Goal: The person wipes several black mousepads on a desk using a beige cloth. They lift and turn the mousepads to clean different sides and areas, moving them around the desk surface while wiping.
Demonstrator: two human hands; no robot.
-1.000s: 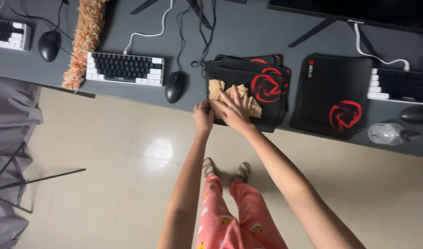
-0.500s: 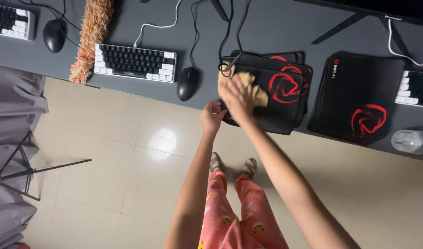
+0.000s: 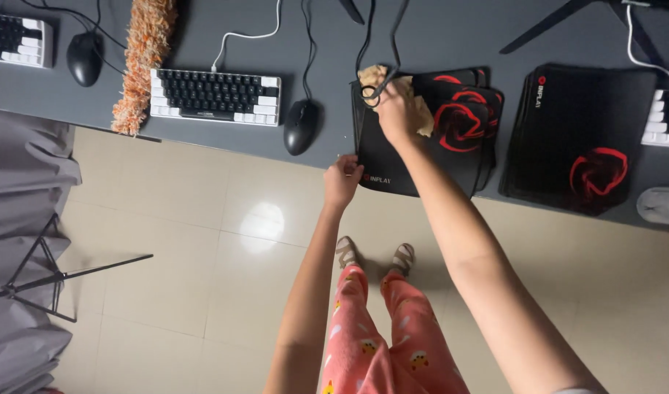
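Observation:
A stack of black mouse pads with red emblems [image 3: 451, 149] lies on the grey desk [image 3: 437, 36]. My right hand [image 3: 396, 109] presses a yellow-tan cloth [image 3: 374, 75] onto the far left corner of the top pad, next to a black cable loop [image 3: 371, 91]. My left hand [image 3: 343, 180] pinches the pad's near left corner at the desk edge.
A black mouse [image 3: 301, 125] and a black-and-white keyboard [image 3: 214, 96] lie left of the pads, beside an orange fluffy duster [image 3: 143, 62]. Another black pad [image 3: 579, 138] sits to the right, with a clear mouse [image 3: 661, 204]. A tripod [image 3: 50, 273] stands on the tiled floor.
My right hand has pushed the cloth away from me, from the pad's near part toward its far left corner. My left hand stays at the pad's near corner.

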